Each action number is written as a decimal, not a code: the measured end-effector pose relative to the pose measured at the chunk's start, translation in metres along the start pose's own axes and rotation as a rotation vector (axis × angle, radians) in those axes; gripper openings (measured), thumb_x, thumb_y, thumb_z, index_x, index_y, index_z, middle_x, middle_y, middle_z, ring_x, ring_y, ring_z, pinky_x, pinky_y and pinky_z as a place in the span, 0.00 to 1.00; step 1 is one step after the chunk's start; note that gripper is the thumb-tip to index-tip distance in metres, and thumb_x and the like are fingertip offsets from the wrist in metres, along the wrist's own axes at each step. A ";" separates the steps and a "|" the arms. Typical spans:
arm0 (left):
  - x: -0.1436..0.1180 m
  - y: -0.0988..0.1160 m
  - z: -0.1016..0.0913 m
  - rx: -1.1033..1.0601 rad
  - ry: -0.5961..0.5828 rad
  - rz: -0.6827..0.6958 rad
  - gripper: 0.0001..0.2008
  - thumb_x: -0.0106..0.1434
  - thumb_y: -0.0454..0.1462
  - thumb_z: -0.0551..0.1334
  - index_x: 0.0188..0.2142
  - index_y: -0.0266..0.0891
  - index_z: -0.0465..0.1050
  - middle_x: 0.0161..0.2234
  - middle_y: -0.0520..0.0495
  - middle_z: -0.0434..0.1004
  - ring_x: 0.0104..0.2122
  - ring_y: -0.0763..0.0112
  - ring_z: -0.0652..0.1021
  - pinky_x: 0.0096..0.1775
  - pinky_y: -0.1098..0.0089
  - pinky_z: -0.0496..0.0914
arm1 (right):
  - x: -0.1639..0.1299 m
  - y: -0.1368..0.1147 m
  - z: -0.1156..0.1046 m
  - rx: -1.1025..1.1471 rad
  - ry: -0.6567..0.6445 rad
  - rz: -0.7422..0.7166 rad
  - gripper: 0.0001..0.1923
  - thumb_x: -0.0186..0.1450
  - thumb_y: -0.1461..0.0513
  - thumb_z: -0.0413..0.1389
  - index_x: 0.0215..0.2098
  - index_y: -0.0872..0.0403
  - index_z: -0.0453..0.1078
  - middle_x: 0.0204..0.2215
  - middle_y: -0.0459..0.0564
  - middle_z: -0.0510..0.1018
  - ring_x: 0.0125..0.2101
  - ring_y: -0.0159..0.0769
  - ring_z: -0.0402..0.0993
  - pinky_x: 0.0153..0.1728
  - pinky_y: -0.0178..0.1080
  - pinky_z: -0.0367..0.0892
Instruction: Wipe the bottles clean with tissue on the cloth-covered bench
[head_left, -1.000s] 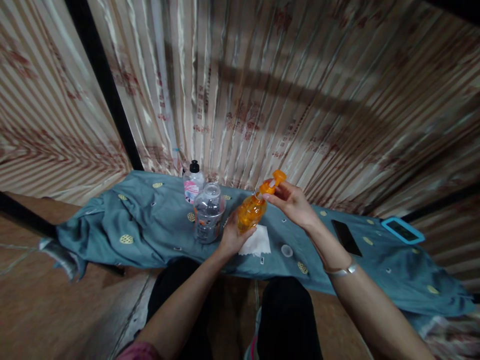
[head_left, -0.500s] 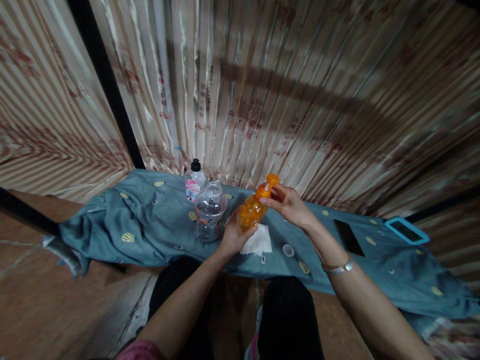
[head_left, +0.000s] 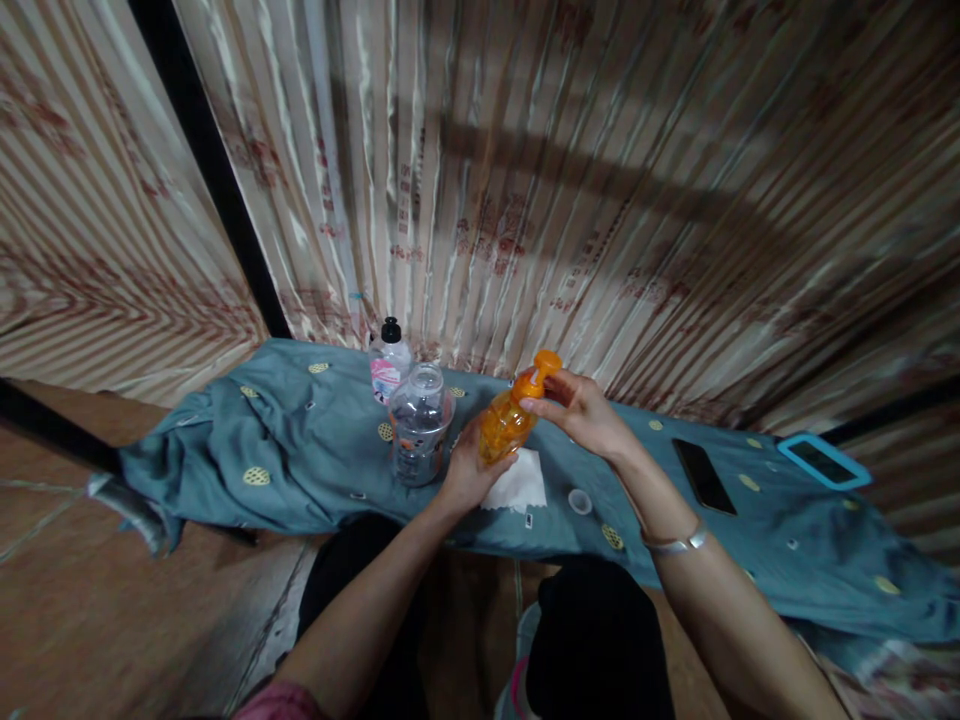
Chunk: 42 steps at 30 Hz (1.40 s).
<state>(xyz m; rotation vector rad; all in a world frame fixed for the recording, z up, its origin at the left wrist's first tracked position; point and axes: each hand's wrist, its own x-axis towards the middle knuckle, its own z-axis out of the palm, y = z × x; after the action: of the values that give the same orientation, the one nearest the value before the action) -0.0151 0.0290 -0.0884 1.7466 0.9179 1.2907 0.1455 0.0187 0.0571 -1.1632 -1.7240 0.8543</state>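
Just above the teal patterned cloth covering the table, the left hand wraps its fingers round the body of a translucent orange plastic bottle, tilted towards the right; the right hand pinches the bottle's orange pump top between thumb and fingertips; a clear lidless jar stands just left; a white tissue lies beneath.

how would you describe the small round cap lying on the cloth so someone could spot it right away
Start at the teal patterned cloth spread below the striped curtain. Just right of the white tissue, under the right hand gripping the orange bottle's pump, lies the small round cap. It is pale, flat and see-through, unlike the cloth's yellow printed dots.
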 end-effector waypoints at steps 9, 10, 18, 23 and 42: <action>0.001 0.005 -0.001 0.006 -0.015 -0.040 0.32 0.55 0.38 0.72 0.57 0.40 0.66 0.56 0.39 0.75 0.55 0.50 0.76 0.58 0.48 0.69 | -0.009 0.011 0.012 0.006 0.121 -0.066 0.17 0.60 0.52 0.65 0.42 0.52 0.71 0.40 0.48 0.80 0.43 0.40 0.76 0.51 0.49 0.67; 0.001 0.005 -0.001 0.005 -0.014 -0.043 0.32 0.55 0.39 0.72 0.57 0.40 0.66 0.56 0.38 0.75 0.55 0.50 0.76 0.58 0.48 0.69 | -0.010 0.012 0.015 0.005 0.145 -0.079 0.16 0.61 0.53 0.64 0.43 0.51 0.71 0.41 0.48 0.80 0.44 0.40 0.76 0.51 0.48 0.67; 0.001 0.003 -0.001 -0.013 -0.012 -0.030 0.32 0.55 0.38 0.71 0.58 0.42 0.66 0.55 0.39 0.75 0.55 0.49 0.76 0.57 0.45 0.70 | -0.016 0.018 0.032 -0.082 0.319 -0.052 0.15 0.62 0.54 0.64 0.43 0.47 0.68 0.41 0.47 0.80 0.45 0.43 0.77 0.51 0.47 0.68; 0.000 0.002 0.000 0.002 -0.010 -0.033 0.33 0.55 0.39 0.71 0.58 0.40 0.65 0.56 0.38 0.74 0.56 0.49 0.75 0.58 0.45 0.69 | -0.019 0.015 0.031 -0.084 0.302 -0.021 0.23 0.58 0.52 0.67 0.47 0.48 0.66 0.44 0.50 0.79 0.48 0.45 0.76 0.53 0.50 0.68; -0.001 -0.003 -0.001 -0.032 -0.003 -0.033 0.35 0.54 0.40 0.72 0.59 0.39 0.64 0.56 0.38 0.74 0.57 0.51 0.75 0.59 0.48 0.68 | -0.020 0.017 0.033 -0.112 0.282 -0.042 0.20 0.61 0.52 0.64 0.46 0.46 0.64 0.45 0.49 0.79 0.47 0.44 0.76 0.50 0.48 0.69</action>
<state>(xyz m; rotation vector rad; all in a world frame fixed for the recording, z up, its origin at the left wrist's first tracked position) -0.0169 0.0296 -0.0913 1.7018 0.9153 1.2746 0.1249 0.0034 0.0236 -1.2516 -1.5727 0.5446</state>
